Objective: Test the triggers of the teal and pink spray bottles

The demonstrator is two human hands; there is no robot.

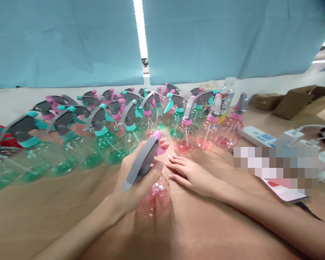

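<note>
My left hand is wrapped round the neck of a pink spray bottle with a grey and pink spray head, at the middle of the wooden table. My right hand lies just right of that bottle, fingers stretched out towards it and nothing held. Beyond both hands stand several more spray bottles: green ones with turquoise collars, such as a green bottle, spread to the left, and pink ones, such as a pink bottle, nearer the right.
At the right are a white power strip with plugs and cables, a phone partly blurred out, and an open cardboard box. A clear labelled bottle stands behind the pink ones. A blue cloth hangs at the back.
</note>
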